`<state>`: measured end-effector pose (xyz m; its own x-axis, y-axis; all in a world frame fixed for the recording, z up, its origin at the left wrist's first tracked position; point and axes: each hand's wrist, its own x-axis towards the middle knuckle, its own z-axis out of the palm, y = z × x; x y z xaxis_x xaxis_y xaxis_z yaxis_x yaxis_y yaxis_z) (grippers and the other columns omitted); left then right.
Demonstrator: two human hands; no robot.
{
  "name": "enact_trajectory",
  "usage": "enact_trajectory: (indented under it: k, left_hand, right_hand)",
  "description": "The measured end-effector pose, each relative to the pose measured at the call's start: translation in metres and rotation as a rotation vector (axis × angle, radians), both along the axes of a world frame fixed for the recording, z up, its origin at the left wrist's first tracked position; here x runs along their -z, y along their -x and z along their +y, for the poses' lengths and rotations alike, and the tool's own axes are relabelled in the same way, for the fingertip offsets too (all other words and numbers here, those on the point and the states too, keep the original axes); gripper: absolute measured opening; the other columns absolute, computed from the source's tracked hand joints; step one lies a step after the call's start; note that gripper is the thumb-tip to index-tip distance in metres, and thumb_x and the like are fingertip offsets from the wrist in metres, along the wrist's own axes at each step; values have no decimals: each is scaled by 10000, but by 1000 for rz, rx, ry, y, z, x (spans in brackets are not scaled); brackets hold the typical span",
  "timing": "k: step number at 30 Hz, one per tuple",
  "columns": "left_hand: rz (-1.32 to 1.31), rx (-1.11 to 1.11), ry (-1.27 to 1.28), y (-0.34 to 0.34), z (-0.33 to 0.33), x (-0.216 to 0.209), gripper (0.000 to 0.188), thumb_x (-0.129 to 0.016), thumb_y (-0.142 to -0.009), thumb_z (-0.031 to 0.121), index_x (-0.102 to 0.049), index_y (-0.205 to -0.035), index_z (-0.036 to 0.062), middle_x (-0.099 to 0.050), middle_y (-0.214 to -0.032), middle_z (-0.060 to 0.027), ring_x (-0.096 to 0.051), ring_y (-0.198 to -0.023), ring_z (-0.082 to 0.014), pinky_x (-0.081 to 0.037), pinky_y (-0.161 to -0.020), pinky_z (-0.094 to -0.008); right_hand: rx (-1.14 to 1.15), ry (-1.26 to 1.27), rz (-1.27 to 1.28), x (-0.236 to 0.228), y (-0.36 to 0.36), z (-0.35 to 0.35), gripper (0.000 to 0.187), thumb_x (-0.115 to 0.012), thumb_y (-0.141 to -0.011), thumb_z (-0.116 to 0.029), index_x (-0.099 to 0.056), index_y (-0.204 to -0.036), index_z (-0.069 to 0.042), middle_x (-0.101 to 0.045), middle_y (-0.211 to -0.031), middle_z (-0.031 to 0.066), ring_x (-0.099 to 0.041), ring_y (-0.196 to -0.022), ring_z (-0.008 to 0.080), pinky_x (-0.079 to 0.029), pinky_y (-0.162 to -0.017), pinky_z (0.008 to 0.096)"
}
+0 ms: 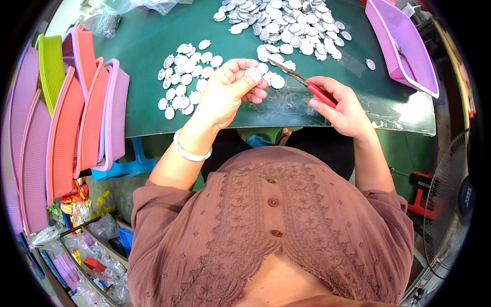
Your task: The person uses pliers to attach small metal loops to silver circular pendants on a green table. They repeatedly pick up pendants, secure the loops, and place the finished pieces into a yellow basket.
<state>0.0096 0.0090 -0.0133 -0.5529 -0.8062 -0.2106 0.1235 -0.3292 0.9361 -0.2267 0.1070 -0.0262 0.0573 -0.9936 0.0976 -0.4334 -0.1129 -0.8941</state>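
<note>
Between the thumb and fingers of my left hand [232, 87] is a small oval silver pendant [254, 75]; other pendants lie close by its fingertips. My right hand [340, 105] is wrapped round the red handles of a pair of pliers [322, 93]. Their metal jaws point up and left, toward the pendants near my left hand. A small group of oval pendants [186, 69] lies on the green table to the left of my left hand. Farther back spreads a large pile of the same silver pendants [286, 25].
A purple basket [404, 46] with a red-handled tool in it stands at the table's right. Nested purple, coral and green baskets [66, 117] crowd the left side. Clear plastic bags [102, 20] lie at the back left. A fan [450, 204] stands at the lower right.
</note>
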Motion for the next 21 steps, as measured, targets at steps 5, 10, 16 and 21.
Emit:
enact_trajectory:
  k: [5,10,16,21]
  left_hand:
    - [-68,-42,34,-4,-1,3,208,-675,-871,182,-612,-988,22,-653,-795,-60,-608,-680,-108,-490,-606,-233]
    - [-59,-68,55,-4,0,4,175,-665,-880,185,-660,-947,23,-638,-771,-16,-560,-637,-71,-444,-598,-203]
    - [-68,-53,101,-4,4,2,185,-648,-892,199,-664,-950,23,-599,-726,16,-515,-618,-55,-422,-582,-196]
    - [-146,-22,153,-4,5,-4,194,-633,-901,217,-667,-938,29,-589,-706,18,-499,-600,-46,-401,-562,-180]
  right_hand:
    - [-16,-34,37,-6,-7,-3,358,-675,-836,-159,-579,-1132,18,-628,-895,104,-563,-762,144,-472,-709,284]
    - [-37,-29,41,-7,-14,-6,345,-668,-841,-175,-589,-1120,13,-624,-859,96,-557,-745,145,-469,-701,288]
    - [-39,-76,42,-14,-18,-6,330,-653,-852,-192,-595,-1107,9,-608,-819,78,-541,-728,137,-464,-691,287]
    - [-60,-94,34,-15,-20,-5,316,-643,-861,-198,-598,-1097,8,-594,-797,65,-523,-707,129,-456,-672,284]
